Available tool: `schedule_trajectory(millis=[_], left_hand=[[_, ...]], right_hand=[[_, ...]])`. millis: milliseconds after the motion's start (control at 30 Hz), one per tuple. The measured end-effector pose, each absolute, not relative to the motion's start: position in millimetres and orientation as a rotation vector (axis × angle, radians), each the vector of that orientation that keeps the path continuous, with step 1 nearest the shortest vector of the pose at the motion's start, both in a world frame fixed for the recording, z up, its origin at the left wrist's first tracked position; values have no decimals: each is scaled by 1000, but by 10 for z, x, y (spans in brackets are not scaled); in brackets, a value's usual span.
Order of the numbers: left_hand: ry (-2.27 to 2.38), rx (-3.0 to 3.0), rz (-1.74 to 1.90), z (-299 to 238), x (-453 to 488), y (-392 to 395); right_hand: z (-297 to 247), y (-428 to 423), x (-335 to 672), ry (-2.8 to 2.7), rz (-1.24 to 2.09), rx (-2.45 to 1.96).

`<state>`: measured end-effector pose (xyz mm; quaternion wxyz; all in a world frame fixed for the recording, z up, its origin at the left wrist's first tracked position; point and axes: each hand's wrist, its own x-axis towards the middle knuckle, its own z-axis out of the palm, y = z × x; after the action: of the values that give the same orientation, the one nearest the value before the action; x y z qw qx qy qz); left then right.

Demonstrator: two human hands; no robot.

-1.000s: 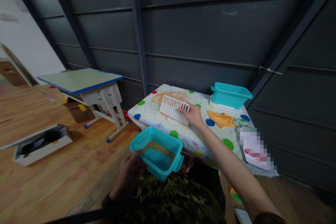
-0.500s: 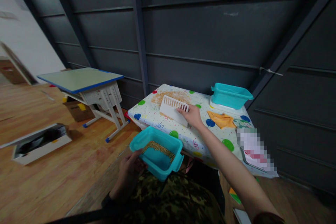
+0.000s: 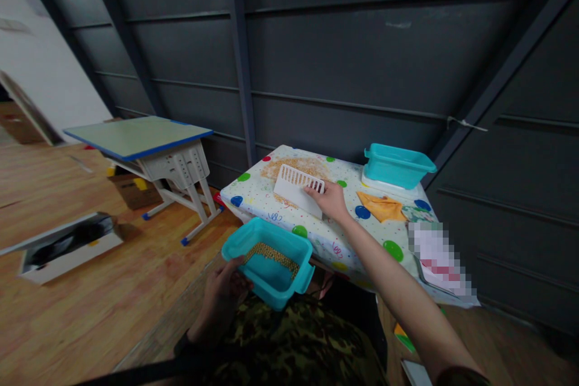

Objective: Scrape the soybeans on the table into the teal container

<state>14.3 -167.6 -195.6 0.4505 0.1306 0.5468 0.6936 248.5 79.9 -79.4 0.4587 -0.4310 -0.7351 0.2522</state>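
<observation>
Left hand [image 3: 225,283] grips a turquoise plastic tub [image 3: 284,242], some round tan beans [image 3: 273,253] inside; right hand [image 3: 332,198] grasps a white slotted plastic panel [image 3: 296,193] over the cloth-covered bench [image 3: 253,191], apparently more loose grains [image 3: 298,163] left there.

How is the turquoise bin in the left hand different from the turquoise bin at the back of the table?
The held bin is gripped at its rim by the left hand, in front of the table; the back bin stands on a flat white piece on the table.
The held bin shows its inside, with yellowish grains; the back bin shows mostly its outer side, its floor hidden.
Both are turquoise, open-topped and rectangular.
</observation>
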Motion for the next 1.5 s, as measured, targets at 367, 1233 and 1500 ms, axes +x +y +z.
schedule_trajectory(millis=[367, 1233, 1500], left_hand=[[1357, 264, 1695, -1689, 134, -1672], [1285, 93, 1765, -1785, 143, -1494], [1224, 144, 1641, -2071, 22, -1507]], right_hand=[[-808, 773, 2481, -1849, 661, -1045], [-827, 222, 3017, -1796, 505, -1104], [-810, -57, 3046, -1801, 453, -1119]])
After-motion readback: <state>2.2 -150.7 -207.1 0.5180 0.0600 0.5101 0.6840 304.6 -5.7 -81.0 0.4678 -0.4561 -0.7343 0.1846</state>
